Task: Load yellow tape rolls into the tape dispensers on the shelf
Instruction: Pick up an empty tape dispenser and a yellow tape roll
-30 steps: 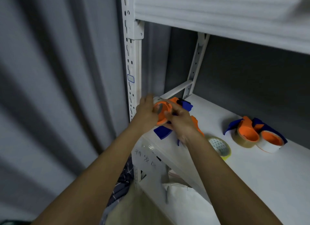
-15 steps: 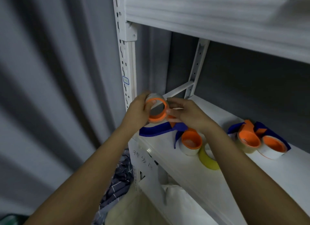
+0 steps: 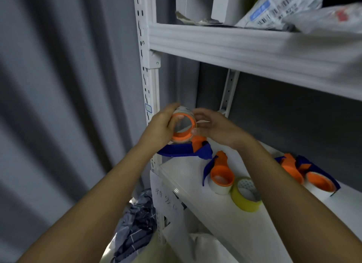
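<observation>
My left hand (image 3: 161, 125) grips an orange-and-blue tape dispenser (image 3: 186, 145) by its orange ring, lifted above the left end of the white shelf (image 3: 225, 210). A pale tape roll sits on that ring. My right hand (image 3: 213, 125) pinches the roll's right side, where a loose strip of tape sticks out. A yellow tape roll (image 3: 245, 195) stands on the shelf below my right forearm. Beside it lies a second dispenser (image 3: 220, 174) holding a white roll. Two more dispensers (image 3: 309, 173) lie further right, partly hidden by my right arm.
The white shelf post (image 3: 148, 86) stands just left of my hands. An upper shelf (image 3: 244, 47) carries a box and plastic parcels (image 3: 278, 10). Below the shelf hang checked cloth (image 3: 137, 223) and a pale bag (image 3: 205, 247). A grey curtain fills the left side.
Both hands have lifted the dispenser off the shelf, and its orange ring now faces me. The second dispenser and the yellow roll, earlier partly hidden, now show on the shelf.
</observation>
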